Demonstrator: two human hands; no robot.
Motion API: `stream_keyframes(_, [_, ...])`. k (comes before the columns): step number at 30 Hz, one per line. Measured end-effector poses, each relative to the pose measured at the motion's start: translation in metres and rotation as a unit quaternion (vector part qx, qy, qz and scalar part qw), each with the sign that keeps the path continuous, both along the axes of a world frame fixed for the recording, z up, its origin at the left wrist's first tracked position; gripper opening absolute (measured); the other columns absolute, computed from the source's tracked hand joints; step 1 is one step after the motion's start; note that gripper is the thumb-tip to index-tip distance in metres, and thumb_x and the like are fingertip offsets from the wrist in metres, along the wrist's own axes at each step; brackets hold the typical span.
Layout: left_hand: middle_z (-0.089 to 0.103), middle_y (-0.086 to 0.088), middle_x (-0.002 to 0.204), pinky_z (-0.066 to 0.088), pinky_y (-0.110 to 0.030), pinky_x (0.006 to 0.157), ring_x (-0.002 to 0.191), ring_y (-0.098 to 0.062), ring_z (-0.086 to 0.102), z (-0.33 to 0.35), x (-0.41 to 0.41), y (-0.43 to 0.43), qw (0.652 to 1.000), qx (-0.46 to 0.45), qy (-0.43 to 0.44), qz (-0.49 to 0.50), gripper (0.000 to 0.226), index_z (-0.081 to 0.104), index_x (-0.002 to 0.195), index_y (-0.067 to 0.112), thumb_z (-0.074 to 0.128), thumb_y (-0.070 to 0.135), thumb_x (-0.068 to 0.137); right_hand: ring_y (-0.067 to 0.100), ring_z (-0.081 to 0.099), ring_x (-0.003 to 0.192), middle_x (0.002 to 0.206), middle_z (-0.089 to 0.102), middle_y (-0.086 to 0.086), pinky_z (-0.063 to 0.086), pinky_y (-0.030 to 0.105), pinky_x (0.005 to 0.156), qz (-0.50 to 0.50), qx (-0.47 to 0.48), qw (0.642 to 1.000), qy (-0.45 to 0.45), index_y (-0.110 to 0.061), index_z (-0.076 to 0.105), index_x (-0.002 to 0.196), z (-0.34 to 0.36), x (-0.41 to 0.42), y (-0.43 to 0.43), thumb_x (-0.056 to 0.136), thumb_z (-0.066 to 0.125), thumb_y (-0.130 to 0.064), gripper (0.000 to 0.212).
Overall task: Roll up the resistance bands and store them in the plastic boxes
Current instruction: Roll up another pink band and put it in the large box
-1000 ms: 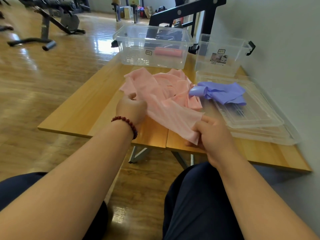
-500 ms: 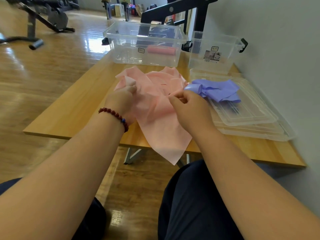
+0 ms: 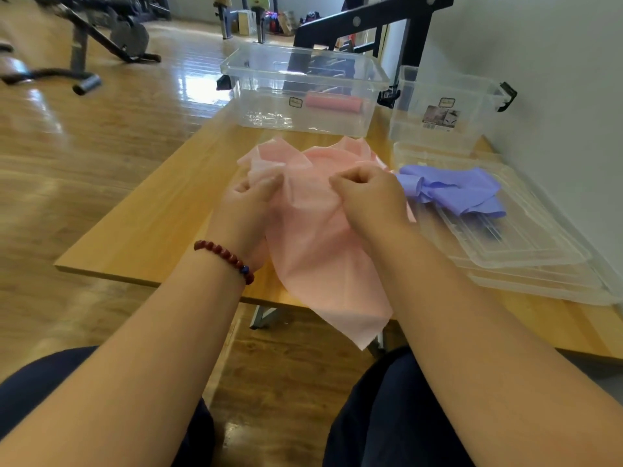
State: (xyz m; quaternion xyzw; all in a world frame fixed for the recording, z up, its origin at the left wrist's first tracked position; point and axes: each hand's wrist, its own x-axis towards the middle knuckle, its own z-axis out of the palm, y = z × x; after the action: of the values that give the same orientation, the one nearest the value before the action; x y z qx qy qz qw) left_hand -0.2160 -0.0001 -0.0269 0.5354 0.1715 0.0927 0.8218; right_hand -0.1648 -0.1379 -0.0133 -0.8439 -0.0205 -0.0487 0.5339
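One camera only, worn on the person's head, looking forward and down, close over the wooden table (image 3: 151, 210); wall (image 3: 556, 62) on the right, gym floor (image 3: 84, 146) left, far end probably blurred.

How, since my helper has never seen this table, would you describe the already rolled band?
Find the wooden table beside the white wall. At its far end, in the wider clear box on the left, lies a pink roll. It alone is a tight cylinder, whereas the loose pink band and the purple band lie crumpled outside the boxes.
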Motion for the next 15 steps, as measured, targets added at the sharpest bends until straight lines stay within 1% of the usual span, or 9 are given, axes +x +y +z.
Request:
stream_keyframes(2, [0.069,-0.012,0.114,0.06,-0.037,0.074,0.097,-0.026,0.07,-0.003,0.002,0.004,0.999,-0.035,0.008,-0.01,0.025,0.064,0.115,0.014,0.065,0.015,0.089,0.009,0.057,0.085,0.084,0.064,-0.013,0.043,0.024,0.077,-0.039,0.026,0.999,-0.028,-0.02,0.07,0.091,-0.004,-0.002,-0.005,0.093,0.062,-0.024,0.009])
stream_keyframes(4, [0.071,-0.01,0.111,0.06,-0.034,0.068,0.091,-0.023,0.072,-0.001,0.002,0.004,0.998,-0.049,-0.001,-0.036,0.043,0.062,0.12,0.013,0.07,0.01,0.078,0.005,0.057,0.082,0.086,0.063,-0.014,0.045,0.02,0.075,-0.05,0.049,0.996,-0.051,-0.022,0.066,0.093,-0.006,-0.006,-0.011,0.096,0.06,-0.025,0.008])
stream_keyframes(5, [0.072,-0.008,0.105,0.059,-0.031,0.063,0.085,-0.019,0.074,0.0,0.002,0.003,0.997,-0.055,-0.003,-0.049,0.042,0.063,0.119,0.013,0.071,0.013,0.078,0.001,0.055,0.08,0.087,0.062,-0.016,0.044,0.015,0.072,-0.043,0.053,0.996,-0.061,-0.023,0.064,0.093,-0.007,-0.008,-0.014,0.097,0.058,-0.026,0.008])
stream_keyframes(7, [0.076,-0.005,0.094,0.058,-0.029,0.058,0.077,-0.017,0.074,0.004,0.001,0.001,0.993,-0.081,0.024,-0.078,0.031,0.064,0.114,0.013,0.065,0.031,0.089,-0.005,0.053,0.077,0.084,0.06,-0.018,0.041,0.009,0.067,-0.027,0.044,0.996,-0.069,-0.026,0.061,0.093,-0.009,-0.015,-0.017,0.099,0.056,-0.027,0.008])
stream_keyframes(9, [0.076,-0.007,0.092,0.058,-0.032,0.061,0.08,-0.02,0.075,0.004,0.002,0.004,0.988,-0.106,0.059,-0.096,0.047,0.064,0.115,0.011,0.062,0.05,0.089,-0.007,0.053,0.07,0.078,0.059,-0.017,0.04,0.009,0.063,-0.012,0.032,0.996,-0.084,-0.028,0.058,0.088,-0.011,-0.023,-0.021,0.099,0.056,-0.027,0.01])
stream_keyframes(11, [0.076,-0.009,0.093,0.059,-0.035,0.064,0.081,-0.023,0.074,0.004,0.003,0.01,0.987,-0.11,0.079,-0.091,0.058,0.063,0.117,0.008,0.062,0.056,0.086,-0.01,0.051,0.062,0.072,0.059,-0.014,0.038,0.006,0.058,0.015,0.023,0.994,-0.102,-0.029,0.057,0.084,-0.01,-0.032,-0.027,0.098,0.058,-0.025,0.014])
stream_keyframes(13, [0.075,-0.007,0.09,0.058,-0.033,0.06,0.075,-0.02,0.074,0.005,0.003,0.011,0.989,-0.085,0.083,-0.083,0.05,0.062,0.119,0.009,0.065,0.047,0.088,-0.009,0.054,0.064,0.072,0.062,-0.012,0.038,0.004,0.059,0.06,-0.006,0.993,-0.104,-0.027,0.06,0.084,-0.01,-0.042,-0.035,0.096,0.061,-0.024,0.013])
stream_keyframes(14, [0.074,-0.007,0.089,0.058,-0.031,0.059,0.073,-0.018,0.073,0.005,0.004,0.013,0.992,-0.065,0.082,-0.069,0.04,0.062,0.121,0.01,0.066,0.036,0.09,-0.006,0.056,0.068,0.075,0.064,-0.01,0.04,0.004,0.061,0.083,-0.032,0.991,-0.1,-0.025,0.063,0.084,-0.009,-0.047,-0.037,0.094,0.063,-0.023,0.01])
stream_keyframes(15, [0.073,-0.007,0.093,0.059,-0.032,0.063,0.076,-0.019,0.073,0.004,0.004,0.014,0.994,-0.043,0.083,-0.048,0.032,0.062,0.122,0.01,0.065,0.023,0.092,-0.003,0.058,0.072,0.079,0.066,-0.008,0.041,0.004,0.062,0.099,-0.054,0.989,-0.096,-0.023,0.065,0.083,-0.008,-0.05,-0.039,0.092,0.064,-0.021,0.009])
